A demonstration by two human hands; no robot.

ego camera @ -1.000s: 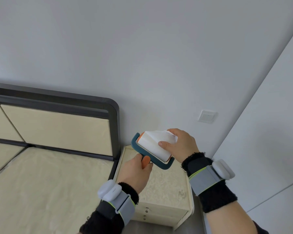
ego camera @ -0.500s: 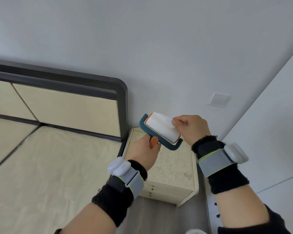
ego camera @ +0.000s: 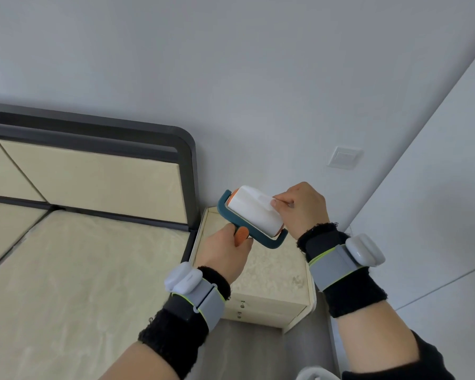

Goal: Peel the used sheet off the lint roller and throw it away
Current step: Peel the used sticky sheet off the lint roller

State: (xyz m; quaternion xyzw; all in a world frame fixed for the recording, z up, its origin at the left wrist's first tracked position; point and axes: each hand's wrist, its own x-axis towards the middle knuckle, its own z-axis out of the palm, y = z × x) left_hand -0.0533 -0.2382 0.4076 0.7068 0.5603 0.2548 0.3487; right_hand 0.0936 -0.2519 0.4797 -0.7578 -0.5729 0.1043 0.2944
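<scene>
The lint roller (ego camera: 254,213) has a white paper roll in a dark teal frame with an orange handle. It is held up in the air above the nightstand. My left hand (ego camera: 224,252) is closed around the orange handle from below. My right hand (ego camera: 303,207) is at the roll's upper right end, thumb and fingers pinching a lifted corner of the used sheet (ego camera: 266,201). The rest of the sheet still lies flat on the roll.
A pale nightstand (ego camera: 274,281) with drawers stands below the hands, against the wall. A bed (ego camera: 74,270) with a dark-framed headboard (ego camera: 93,171) fills the left. A wall switch (ego camera: 344,157) is above right. A white object's rim (ego camera: 317,374) shows at the bottom edge.
My right hand has shifted from lying over the roll to pinching a corner of the sheet at its end. The view has tilted slightly; both hands hold much the same place.
</scene>
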